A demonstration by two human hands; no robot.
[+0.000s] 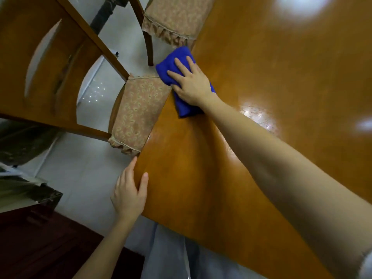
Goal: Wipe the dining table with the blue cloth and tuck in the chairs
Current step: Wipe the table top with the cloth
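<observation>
Wiping in progress, head view. The right grip (191,83) lies flat with fingers straight, closed round nothing, pressing the folded blue cloth (186,110) onto the table (281,77) at its left edge, just beside a cushioned chair (138,109). The left grip (128,195) is spread open and empty, braced on the near corner. Judgement: keep palm pressure even, overlap strokes along the edge, and don't let the cloth slide off.
</observation>
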